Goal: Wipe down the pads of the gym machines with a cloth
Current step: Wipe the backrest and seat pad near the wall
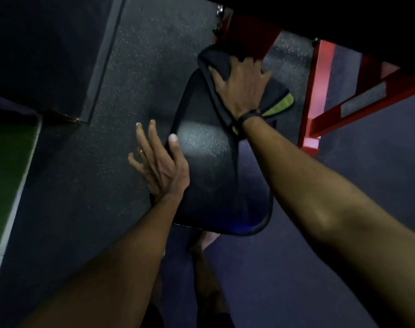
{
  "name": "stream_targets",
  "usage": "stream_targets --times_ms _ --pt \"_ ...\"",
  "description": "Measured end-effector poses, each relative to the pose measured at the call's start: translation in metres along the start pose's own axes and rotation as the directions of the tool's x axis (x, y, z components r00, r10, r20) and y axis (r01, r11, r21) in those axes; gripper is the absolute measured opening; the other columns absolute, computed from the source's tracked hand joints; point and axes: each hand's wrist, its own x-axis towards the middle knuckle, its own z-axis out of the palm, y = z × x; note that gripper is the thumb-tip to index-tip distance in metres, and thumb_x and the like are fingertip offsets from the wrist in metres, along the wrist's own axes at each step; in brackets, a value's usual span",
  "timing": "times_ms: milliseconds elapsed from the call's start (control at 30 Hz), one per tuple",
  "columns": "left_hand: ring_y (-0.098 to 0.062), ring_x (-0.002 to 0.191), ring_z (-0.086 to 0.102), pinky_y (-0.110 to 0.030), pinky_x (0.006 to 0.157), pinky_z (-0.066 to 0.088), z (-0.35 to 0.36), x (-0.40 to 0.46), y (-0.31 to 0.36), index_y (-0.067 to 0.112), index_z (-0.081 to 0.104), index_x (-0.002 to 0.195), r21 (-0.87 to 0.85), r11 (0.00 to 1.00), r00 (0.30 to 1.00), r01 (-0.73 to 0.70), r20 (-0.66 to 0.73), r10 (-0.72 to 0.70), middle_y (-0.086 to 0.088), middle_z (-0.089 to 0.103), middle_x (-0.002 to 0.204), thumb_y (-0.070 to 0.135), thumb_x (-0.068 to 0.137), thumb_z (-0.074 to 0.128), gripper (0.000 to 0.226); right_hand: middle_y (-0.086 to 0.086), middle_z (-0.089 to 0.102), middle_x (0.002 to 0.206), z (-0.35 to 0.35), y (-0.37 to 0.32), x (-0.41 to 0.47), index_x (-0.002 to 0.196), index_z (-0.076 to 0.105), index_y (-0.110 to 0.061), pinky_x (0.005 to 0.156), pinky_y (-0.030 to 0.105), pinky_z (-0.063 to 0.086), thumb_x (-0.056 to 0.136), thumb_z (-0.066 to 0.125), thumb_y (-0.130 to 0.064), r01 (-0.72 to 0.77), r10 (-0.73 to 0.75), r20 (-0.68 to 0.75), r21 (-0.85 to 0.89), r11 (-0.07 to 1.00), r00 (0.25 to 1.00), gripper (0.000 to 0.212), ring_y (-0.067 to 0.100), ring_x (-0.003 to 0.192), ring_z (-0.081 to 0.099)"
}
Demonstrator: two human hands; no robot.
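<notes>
Head view, one item under treatment.

Item: black seat pad (pixel 209 166), centre of the frame, tapered, wider at its lower end, with raised piping round the edge. Textured vinyl; a pale patch of reflected light sits near its middle. Mounted on a red machine frame (pixel 318 95) at upper right, above speckled dark floor (pixel 135 67).

Cloth (pixel 276 89): dark, folded, with a yellow-green edge showing at its right side; lies on the upper end of the pad.

Right hand (pixel 243 87), upper centre: fingers spread flat, palm pressing the cloth onto the pad; grip not clenched. A dark band circles the wrist.

Left hand (pixel 158 159), left of centre: thumb laid on the pad's surface, fingers extended down along its left edge, steadying it; grip relaxed, holding nothing curled.

Step in hand, as judged: wiping the pad's upper end, stroke at its far limit.

Next move calls for: drawing the cloth down toward the lower end under even pressure, left hand bracing the edge.
</notes>
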Motion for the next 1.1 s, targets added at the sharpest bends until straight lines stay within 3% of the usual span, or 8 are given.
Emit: stream_targets --times_ms 133,333,467,567,667,833,933,1100 --pt "-0.014 0.13 0.048 -0.056 0.117 0.018 0.0 0.0 -0.001 0.021 0.035 0.153 -0.059 0.998 1.0 -0.022 -0.005 0.021 -0.007 0.026 0.164 0.059 0.1 0.02 0.067 0.007 0.056 0.123 0.002 -0.017 -0.035 0.132 0.06 -0.024 0.082 0.041 0.037 0.091 0.041 -0.065 0.062 -0.062 -0.021 -0.008 0.998 0.998 0.06 0.027 0.112 0.05" --pt "0.004 0.109 0.056 -0.048 0.099 0.047 -0.017 0.004 -0.015 0.018 0.046 0.146 -0.51 0.86 0.955 0.03 -0.239 -0.175 -0.002 0.048 0.151 0.056 0.098 0.037 0.061 0.015 0.059 0.126 -0.016 -0.043 -0.168 0.125 0.063 -0.015 0.08 0.045 0.038 0.077 0.067 -0.047 0.262 -0.267 -0.001 0.205 0.943 0.964 0.058 0.034 0.108 0.053" --pt "0.021 0.105 0.05 -0.032 0.097 0.049 -0.039 0.015 -0.005 0.006 0.047 0.145 -0.558 0.821 0.937 -0.125 -0.338 -0.087 0.013 0.05 0.141 0.045 0.099 0.042 0.06 0.01 0.06 0.117 -0.027 -0.031 -0.249 0.124 0.064 -0.015 0.076 0.042 0.035 0.082 0.059 -0.053 0.395 -0.408 0.002 0.247 0.885 0.913 0.057 0.029 0.099 0.051" --pt "0.024 0.109 0.047 -0.049 0.107 0.043 -0.045 0.021 0.007 0.003 0.046 0.144 -0.523 0.834 0.952 -0.175 -0.307 0.008 0.014 0.049 0.14 0.038 0.1 0.043 0.056 0.009 0.059 0.117 -0.027 -0.007 -0.269 0.128 0.062 -0.017 0.075 0.041 0.034 0.086 0.049 -0.054 0.5 -0.519 0.0 0.264 0.825 0.855 0.058 0.029 0.095 0.053" --pt "0.005 0.112 0.056 -0.056 0.109 0.036 -0.042 0.016 0.013 0.013 0.046 0.147 -0.446 0.881 0.975 -0.159 -0.212 0.068 -0.002 0.05 0.15 0.045 0.1 0.039 0.058 0.008 0.052 0.112 -0.027 0.018 -0.247 0.124 0.057 -0.019 0.076 0.041 0.032 0.075 0.053 -0.049 0.357 -0.361 -0.03 0.255 0.899 0.932 0.057 0.027 0.094 0.047" --pt "-0.02 0.122 0.058 -0.057 0.113 0.028 -0.03 0.01 0.006 0.016 0.044 0.148 -0.398 0.896 0.98 -0.197 -0.111 0.166 -0.004 0.048 0.151 0.044 0.1 0.037 0.056 0.015 0.059 0.109 -0.014 0.045 -0.104 0.115 0.068 -0.016 0.079 0.045 0.039 0.092 0.05 -0.058 -0.067 0.079 -0.072 0.151 0.986 0.994 0.051 0.035 0.102 0.053" --pt "-0.027 0.128 0.055 -0.059 0.113 0.028 -0.023 0.005 -0.004 0.014 0.044 0.148 -0.37 0.9 0.973 -0.229 -0.085 0.213 -0.004 0.047 0.152 0.042 0.101 0.038 0.055 0.015 0.061 0.112 -0.002 0.047 -0.064 0.119 0.068 -0.016 0.079 0.044 0.039 0.092 0.052 -0.063 -0.134 0.151 -0.095 0.159 0.978 0.984 0.056 0.035 0.107 0.055" --pt "-0.026 0.131 0.053 -0.056 0.116 0.022 -0.026 -0.004 -0.017 0.015 0.045 0.148 -0.354 0.914 0.977 -0.199 0.003 0.214 -0.002 0.046 0.153 0.047 0.1 0.034 0.058 0.01 0.061 0.104 -0.007 0.045 -0.15 0.125 0.066 -0.021 0.073 0.038 0.034 0.091 0.056 -0.062 -0.117 0.139 -0.187 0.123 0.985 0.973 0.054 0.029 0.096 0.054"
